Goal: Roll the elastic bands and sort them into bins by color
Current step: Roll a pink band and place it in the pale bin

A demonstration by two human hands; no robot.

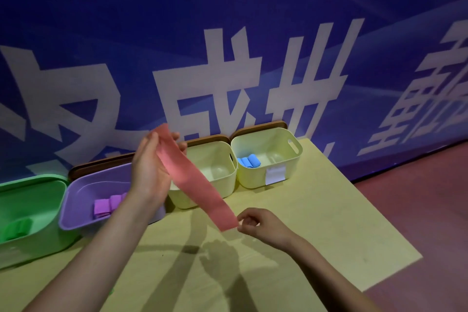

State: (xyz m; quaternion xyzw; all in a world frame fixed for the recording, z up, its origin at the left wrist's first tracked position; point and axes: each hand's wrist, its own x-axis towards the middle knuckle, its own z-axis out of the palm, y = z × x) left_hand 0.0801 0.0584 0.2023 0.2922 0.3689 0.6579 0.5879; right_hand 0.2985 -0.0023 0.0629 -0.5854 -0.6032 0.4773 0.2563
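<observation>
A pink elastic band (196,177) hangs stretched in the air above the pale yellow worktop (316,230), running on a slant from upper left to lower right. The left hand (152,164) holds its upper end, fingers wrapped round the strip, raised in front of the bins. The right hand (260,227) sits lower, fingers curled, pinching the band's lower end just above the worktop.

Four bins stand in a row along the back edge, against a blue wall banner (228,33) with large white characters. From the left: a green bin (30,210) with green rolls (19,229) inside, a purple bin (83,200) holding purple rolls (107,206), a cream bin (217,167) (its near left side hidden behind the left wrist and the band), and a second cream bin (268,157) with blue rolls (249,161) and a white label (274,174) on its front. The left forearm crosses in front of the purple bin. Brown lids (101,164) lean behind the bins. Shadows of both arms and the band fall on the worktop.
</observation>
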